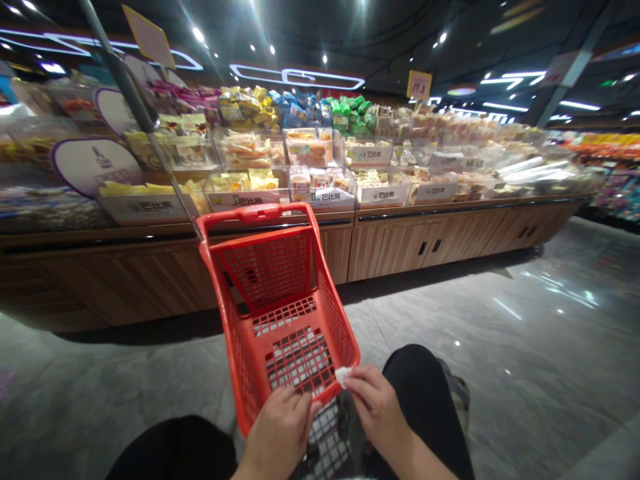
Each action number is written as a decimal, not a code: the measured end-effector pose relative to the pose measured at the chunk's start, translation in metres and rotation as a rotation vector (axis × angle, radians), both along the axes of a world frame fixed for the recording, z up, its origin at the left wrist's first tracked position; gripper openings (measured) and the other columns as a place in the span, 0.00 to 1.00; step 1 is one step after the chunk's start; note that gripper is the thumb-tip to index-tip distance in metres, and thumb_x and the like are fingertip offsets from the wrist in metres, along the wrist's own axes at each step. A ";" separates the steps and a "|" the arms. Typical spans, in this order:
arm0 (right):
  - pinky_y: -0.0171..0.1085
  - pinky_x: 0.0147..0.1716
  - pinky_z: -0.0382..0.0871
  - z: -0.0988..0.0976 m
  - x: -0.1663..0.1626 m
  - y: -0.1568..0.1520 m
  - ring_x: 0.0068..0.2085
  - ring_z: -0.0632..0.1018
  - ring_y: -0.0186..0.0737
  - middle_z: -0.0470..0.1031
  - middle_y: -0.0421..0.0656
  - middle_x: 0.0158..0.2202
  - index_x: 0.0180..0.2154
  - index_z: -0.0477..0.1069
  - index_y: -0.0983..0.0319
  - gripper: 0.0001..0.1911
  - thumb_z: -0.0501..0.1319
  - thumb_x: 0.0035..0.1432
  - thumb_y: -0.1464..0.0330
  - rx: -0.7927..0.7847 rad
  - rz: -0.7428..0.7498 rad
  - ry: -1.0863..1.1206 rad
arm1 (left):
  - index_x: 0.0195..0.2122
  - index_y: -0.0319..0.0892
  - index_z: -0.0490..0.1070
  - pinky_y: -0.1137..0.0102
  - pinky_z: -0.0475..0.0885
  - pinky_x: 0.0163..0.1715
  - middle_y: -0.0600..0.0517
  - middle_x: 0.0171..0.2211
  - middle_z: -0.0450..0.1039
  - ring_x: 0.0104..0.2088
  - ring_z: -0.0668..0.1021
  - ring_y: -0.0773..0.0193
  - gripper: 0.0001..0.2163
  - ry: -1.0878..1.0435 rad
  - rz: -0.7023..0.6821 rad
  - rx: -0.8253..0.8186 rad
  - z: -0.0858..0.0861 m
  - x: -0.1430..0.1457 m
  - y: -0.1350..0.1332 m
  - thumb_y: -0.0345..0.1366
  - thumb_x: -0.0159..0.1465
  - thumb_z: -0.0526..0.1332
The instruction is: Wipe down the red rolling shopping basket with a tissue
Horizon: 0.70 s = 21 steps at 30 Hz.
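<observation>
Head view showed grey floor point(500, 347), then the wooden counter point(390, 247), its front edge just beyond the red cart point(333, 287). The left hand point(283, 423) curled at the cart's near rim, its grip impossible to tell; the right hand point(375, 400) pinched white tissue point(343, 377) at the near right corner. A loosened pinch could have dropped it through the mesh. Open floor lay widest rightward.

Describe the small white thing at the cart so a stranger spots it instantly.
Find the red cart in front of the wooden counter, then go to its near right corner. There the right hand pinches a small white wad in its fingertips, set apart by its white against the red plastic.
</observation>
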State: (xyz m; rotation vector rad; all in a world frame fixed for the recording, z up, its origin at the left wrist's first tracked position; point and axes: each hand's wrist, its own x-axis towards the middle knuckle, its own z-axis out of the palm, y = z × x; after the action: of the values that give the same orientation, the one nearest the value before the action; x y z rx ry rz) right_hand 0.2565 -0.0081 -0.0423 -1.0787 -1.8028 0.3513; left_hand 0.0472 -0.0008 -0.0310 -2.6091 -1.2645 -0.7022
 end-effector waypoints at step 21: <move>0.37 0.43 0.69 0.009 0.024 0.023 0.43 0.73 0.42 0.68 0.47 0.45 0.45 0.74 0.58 0.13 0.61 0.57 0.66 -0.142 0.074 0.043 | 0.28 0.44 0.69 0.64 0.66 0.38 0.55 0.24 0.72 0.29 0.73 0.63 0.08 0.012 -0.027 -0.080 0.008 -0.028 0.003 0.33 0.64 0.54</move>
State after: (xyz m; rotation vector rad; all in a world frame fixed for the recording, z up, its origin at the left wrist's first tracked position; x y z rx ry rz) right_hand 0.2809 0.0149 -0.0330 -1.0958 -1.8043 0.5496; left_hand 0.0188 0.0018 -0.0225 -2.6946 -1.2826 -0.6525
